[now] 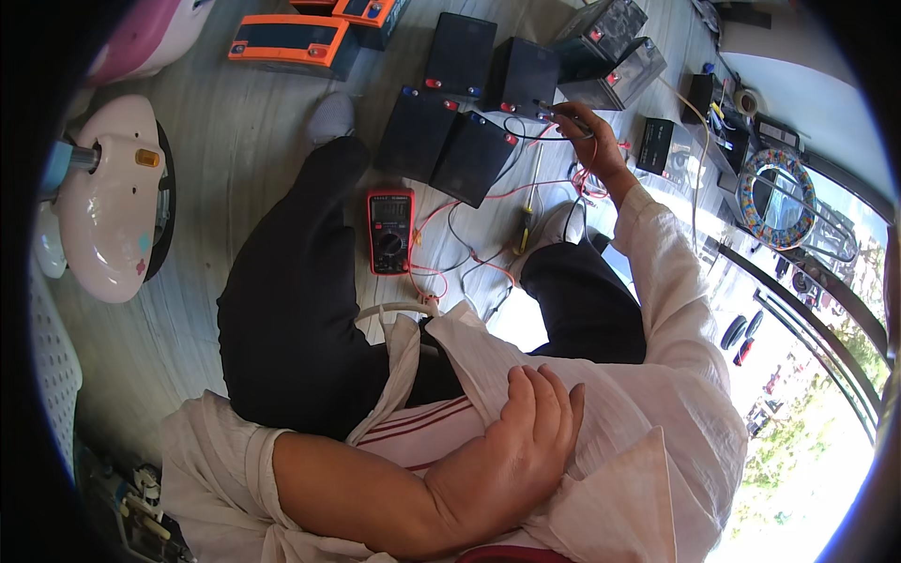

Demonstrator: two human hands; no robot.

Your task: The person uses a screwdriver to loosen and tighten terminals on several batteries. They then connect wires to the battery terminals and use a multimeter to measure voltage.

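My right hand (593, 141) is closed around multimeter probes, reaching over the near edge of a black battery (522, 77). The probe tips are at or close to that battery's terminals; contact is too small to tell. Red and black test leads (497, 190) trail from this hand back to a red-rimmed multimeter (390, 232) lying face up on the floor between my legs. Two more black batteries, a left one (417, 134) and a right one (475, 158), sit nearer to me. Across my chest lies my left hand (526, 446), empty, its fingers stretched out against my shirt.
Another black battery (460, 53) stands farther back, with orange-topped batteries (291, 42) at far left. Dark batteries (601, 38) are at the back right. A yellow-handled screwdriver (526, 230) lies by my right foot. A pinkish-white ride-on toy part (111, 202) stands left.
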